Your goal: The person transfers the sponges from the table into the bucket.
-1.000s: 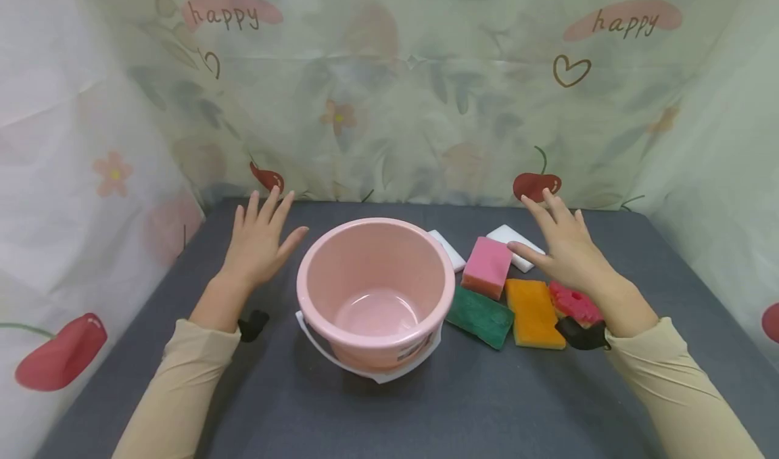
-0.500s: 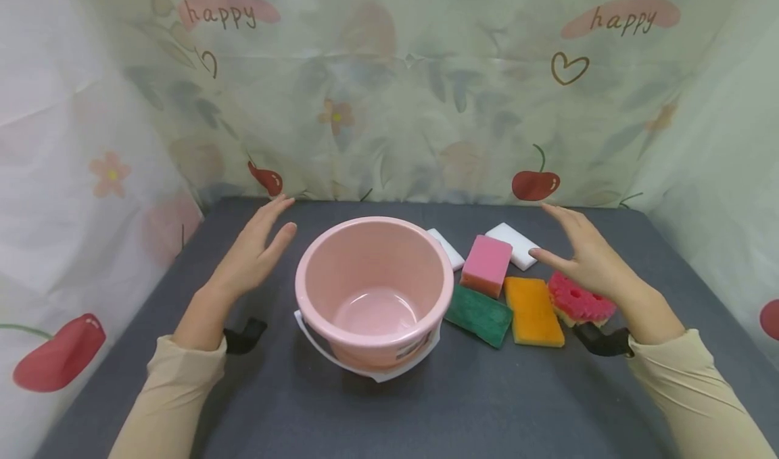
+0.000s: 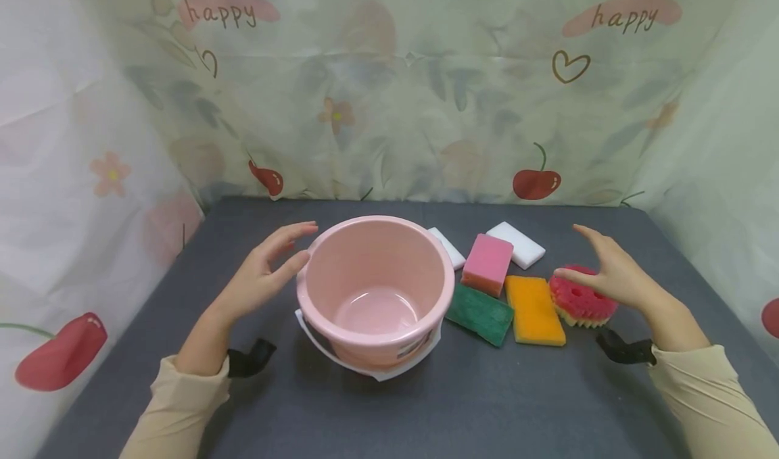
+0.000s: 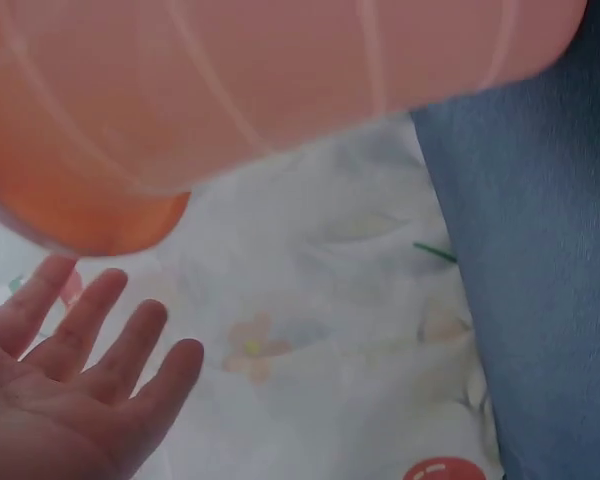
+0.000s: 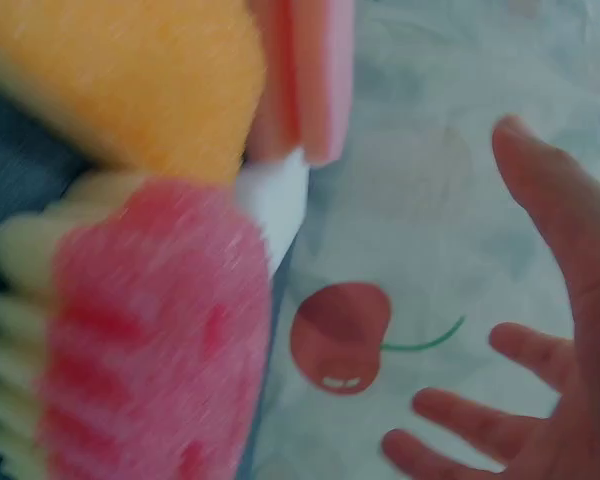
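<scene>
A pink bucket with a white handle stands upright mid-table, nothing visible inside it. My left hand is at its left rim with fingers relaxed; whether they touch it I cannot tell. The left wrist view shows the bucket's side above the spread fingers. On the right, my right hand hovers with parted fingers and holds nothing. It is nearest to a red scalloped sponge, which also fills the lower left of the right wrist view. Beside that sponge lies an orange sponge.
Between bucket and orange sponge lie a green sponge and a pink sponge. Behind them are two white sponges, one at the right and one partly hidden by the bucket. A patterned curtain borders the dark table.
Both hands have come down. The left has moved right, to the bucket's rim; the right has moved outward to the right, over the red sponge. The bucket and sponges have stayed in place.
</scene>
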Motion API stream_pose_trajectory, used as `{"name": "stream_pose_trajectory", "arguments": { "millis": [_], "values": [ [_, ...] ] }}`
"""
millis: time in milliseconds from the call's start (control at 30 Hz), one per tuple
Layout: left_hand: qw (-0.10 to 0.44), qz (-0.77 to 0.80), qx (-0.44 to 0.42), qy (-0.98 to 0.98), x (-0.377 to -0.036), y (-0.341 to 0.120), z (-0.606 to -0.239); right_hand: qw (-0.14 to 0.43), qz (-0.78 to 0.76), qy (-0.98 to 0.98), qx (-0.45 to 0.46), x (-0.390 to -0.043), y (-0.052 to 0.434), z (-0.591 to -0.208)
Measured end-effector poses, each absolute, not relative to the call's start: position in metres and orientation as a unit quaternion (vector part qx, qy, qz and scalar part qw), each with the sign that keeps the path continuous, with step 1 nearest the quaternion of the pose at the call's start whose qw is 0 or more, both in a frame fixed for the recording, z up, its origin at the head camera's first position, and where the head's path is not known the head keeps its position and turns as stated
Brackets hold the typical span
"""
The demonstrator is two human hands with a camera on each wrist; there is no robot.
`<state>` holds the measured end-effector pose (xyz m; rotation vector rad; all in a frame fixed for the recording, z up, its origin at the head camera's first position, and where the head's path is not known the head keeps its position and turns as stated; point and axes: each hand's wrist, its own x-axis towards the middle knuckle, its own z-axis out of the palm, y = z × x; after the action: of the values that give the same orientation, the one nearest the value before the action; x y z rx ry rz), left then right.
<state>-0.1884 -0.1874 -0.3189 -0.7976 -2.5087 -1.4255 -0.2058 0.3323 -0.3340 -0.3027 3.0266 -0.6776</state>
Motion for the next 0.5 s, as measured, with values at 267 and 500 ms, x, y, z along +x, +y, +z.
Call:
{"name": "stream_pose_trajectory", "arguments": {
  "millis": [267, 500],
  "values": [
    [0.094, -0.511, -0.297, -0.801, -0.186, -0.179, -0.327, 0.067, -0.205, 0.972, -0.093, -0.207, 0.351, -0.355],
    [0.106, -0.527, -0.31, -0.784, -0.187, -0.177, -0.331, 0.103, -0.207, 0.968, -0.095, -0.206, 0.358, -0.364]
  ]
}}
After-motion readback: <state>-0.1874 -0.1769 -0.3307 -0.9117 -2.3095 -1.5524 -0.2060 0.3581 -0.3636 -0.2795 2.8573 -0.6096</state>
